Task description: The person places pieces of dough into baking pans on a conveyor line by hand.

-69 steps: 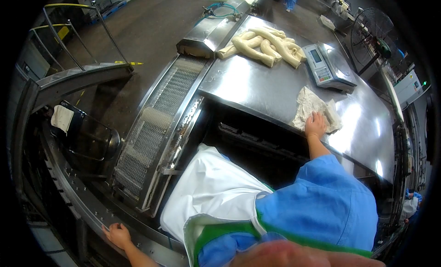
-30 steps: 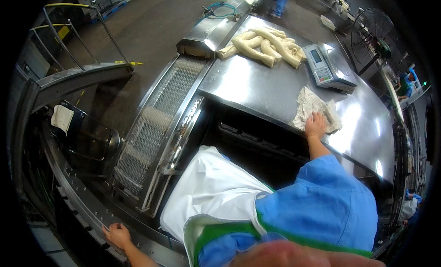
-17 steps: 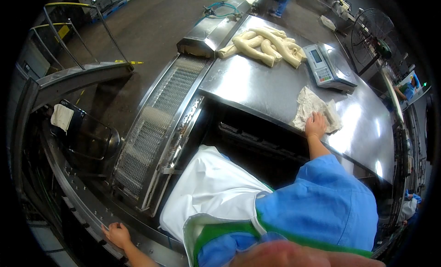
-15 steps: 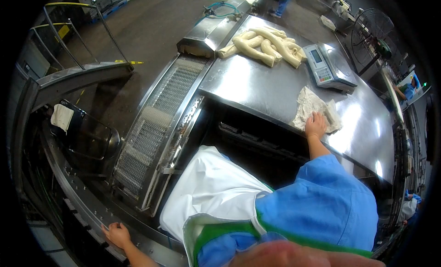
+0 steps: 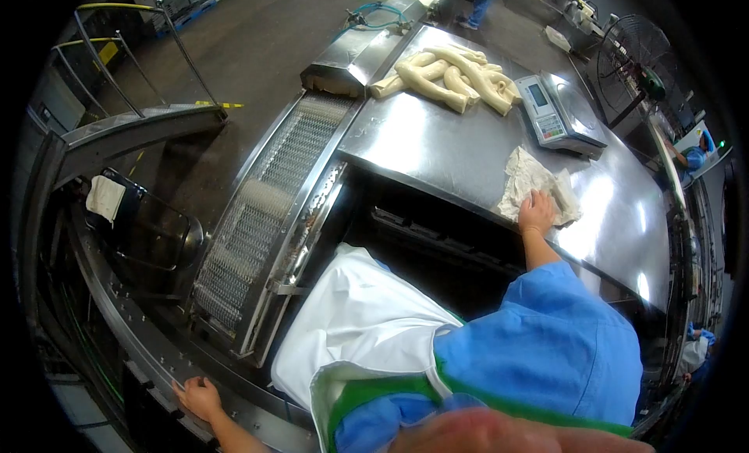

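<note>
My right hand (image 5: 537, 213) lies on a crumpled off-white cloth (image 5: 527, 182) near the front edge of the steel table (image 5: 390, 141). Its fingers are stretched out over the fabric and not gripping it. At lower left, my left hand (image 5: 200, 398) rests on a dark metal rail (image 5: 148, 352), with its fingers apart and nothing visible in them. Farther back on the table lies a pile of thick, pale dough ropes (image 5: 449, 77). Beside them stands a digital scale (image 5: 560, 114) with a bare metal pan.
A mesh conveyor belt (image 5: 265, 199) runs along the table's left side, under a steel housing (image 5: 363, 47). A folding chair (image 5: 156, 227) with a white cloth stands left. A fan (image 5: 636, 59) is at back right. Co-workers are at the far right (image 5: 691, 158) and top (image 5: 480, 5).
Both my hands stay where they were, as do the cloth, dough ropes and scale. The co-worker at the far right has shifted slightly.
</note>
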A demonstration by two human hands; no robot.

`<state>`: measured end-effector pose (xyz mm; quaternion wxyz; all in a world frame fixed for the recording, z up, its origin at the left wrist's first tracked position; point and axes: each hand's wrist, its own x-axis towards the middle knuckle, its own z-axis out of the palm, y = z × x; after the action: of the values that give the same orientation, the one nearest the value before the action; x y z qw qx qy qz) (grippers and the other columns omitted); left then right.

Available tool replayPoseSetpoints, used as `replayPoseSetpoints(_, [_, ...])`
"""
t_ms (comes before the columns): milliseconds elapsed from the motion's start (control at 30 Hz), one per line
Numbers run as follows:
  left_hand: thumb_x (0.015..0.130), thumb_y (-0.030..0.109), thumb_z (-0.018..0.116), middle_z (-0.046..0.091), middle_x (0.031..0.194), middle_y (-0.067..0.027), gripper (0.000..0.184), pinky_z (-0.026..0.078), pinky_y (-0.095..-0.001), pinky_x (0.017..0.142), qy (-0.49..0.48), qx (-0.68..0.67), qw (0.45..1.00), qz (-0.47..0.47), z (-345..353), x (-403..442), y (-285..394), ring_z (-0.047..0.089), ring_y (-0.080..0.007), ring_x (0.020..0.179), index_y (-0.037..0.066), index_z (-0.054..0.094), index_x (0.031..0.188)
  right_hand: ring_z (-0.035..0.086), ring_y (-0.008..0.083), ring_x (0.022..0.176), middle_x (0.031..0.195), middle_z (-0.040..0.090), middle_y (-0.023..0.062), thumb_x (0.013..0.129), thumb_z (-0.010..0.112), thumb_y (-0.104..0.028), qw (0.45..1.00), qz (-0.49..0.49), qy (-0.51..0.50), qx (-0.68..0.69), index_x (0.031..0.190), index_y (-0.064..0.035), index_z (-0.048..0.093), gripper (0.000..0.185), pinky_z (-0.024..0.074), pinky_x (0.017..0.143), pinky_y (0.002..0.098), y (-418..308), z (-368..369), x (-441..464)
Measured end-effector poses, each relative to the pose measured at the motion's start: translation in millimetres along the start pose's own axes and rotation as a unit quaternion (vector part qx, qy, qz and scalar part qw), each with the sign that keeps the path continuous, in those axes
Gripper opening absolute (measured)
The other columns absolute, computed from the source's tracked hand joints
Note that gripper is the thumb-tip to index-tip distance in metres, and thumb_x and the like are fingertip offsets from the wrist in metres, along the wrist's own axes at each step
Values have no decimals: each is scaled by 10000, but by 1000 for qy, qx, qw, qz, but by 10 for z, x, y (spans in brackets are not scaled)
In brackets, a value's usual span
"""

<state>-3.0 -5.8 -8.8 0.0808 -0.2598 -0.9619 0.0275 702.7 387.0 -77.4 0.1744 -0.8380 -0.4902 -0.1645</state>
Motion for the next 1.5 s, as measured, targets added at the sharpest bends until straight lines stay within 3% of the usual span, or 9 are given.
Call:
replayPoseSetpoints(167, [724, 142, 687, 636, 1070, -73, 168, 300, -424, 1052, -4, 7, 1000, -5, -44, 1, 37, 317, -306, 1319, 48, 687, 863, 426, 279, 1244, 1305, 519, 60, 819, 522, -339, 1000, -3, 0, 4, 1171, -217, 611, 382, 287, 1044, 431, 0, -8, 7])
replayPoseSetpoints(233, [761, 175, 678, 633, 1121, -64, 183, 302, -439, 1072, -47, 31, 998, -14, -136, 5, 89, 321, -308, 1322, 89, 714, 918, 427, 262, 1251, 1322, 518, 40, 829, 520, -322, 1000, 5, -5, -4, 1169, -217, 618, 369, 288, 1051, 418, -27, -43, -2])
replayPoseSetpoints(1500, [718, 149, 688, 638, 1063, -64, 145, 330, -443, 1034, 2, 8, 1000, 8, 53, 24, -60, 330, -311, 1316, 69, 692, 838, 424, 255, 1251, 1314, 517, 48, 838, 512, -332, 1000, 3, -2, -3, 1179, -204, 614, 378, 293, 1042, 422, -6, -17, -2])
